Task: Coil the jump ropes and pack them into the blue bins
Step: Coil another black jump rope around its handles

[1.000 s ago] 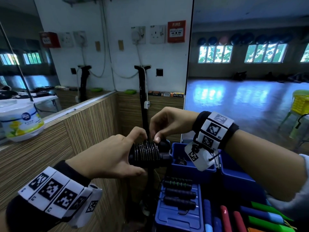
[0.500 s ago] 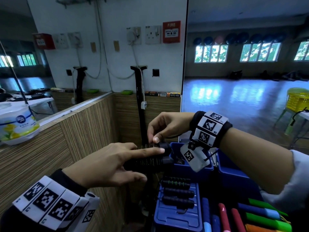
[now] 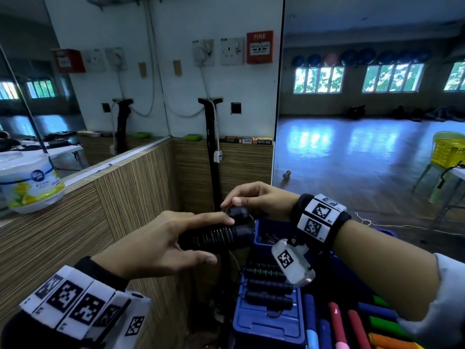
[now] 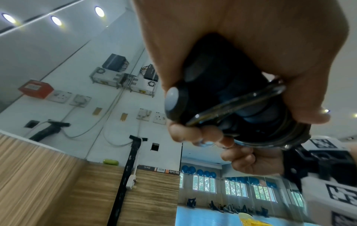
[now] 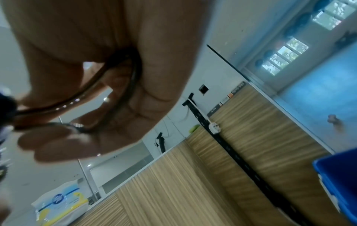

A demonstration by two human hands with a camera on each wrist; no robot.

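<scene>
My left hand [image 3: 161,244] is wrapped around a pair of black jump rope handles [image 3: 216,235] held side by side, the cord [image 3: 214,235] wound in tight turns around them; the thumb lies underneath and the index finger stretches along the top toward the end caps. In the left wrist view the same hand [image 4: 251,45] closes over the bundle [image 4: 222,91], and a glossy loop of cord crosses in front of the handle ends. My right hand [image 3: 254,197] sits just beyond, fingers curled, fingertips [image 3: 236,200] pinching at the upper handle's end cap. From the right wrist camera I see that hand [image 5: 96,61] with a thin dark loop of cord [image 5: 123,97] running through the curled fingers, so it has hold of the rope's free end. The bundle hangs in the air just left of the rim of a blue bin [image 3: 261,235], not inside it. Nearer me, a second blue bin [image 3: 266,328] holds several black-handled ropes [image 3: 269,285] lying in a row. To its right lie coloured handles [image 3: 352,328], red, green and blue. A wood-grain ledge [image 3: 75,210] runs along my left, with a white tissue pack [image 3: 30,182] on it.
</scene>
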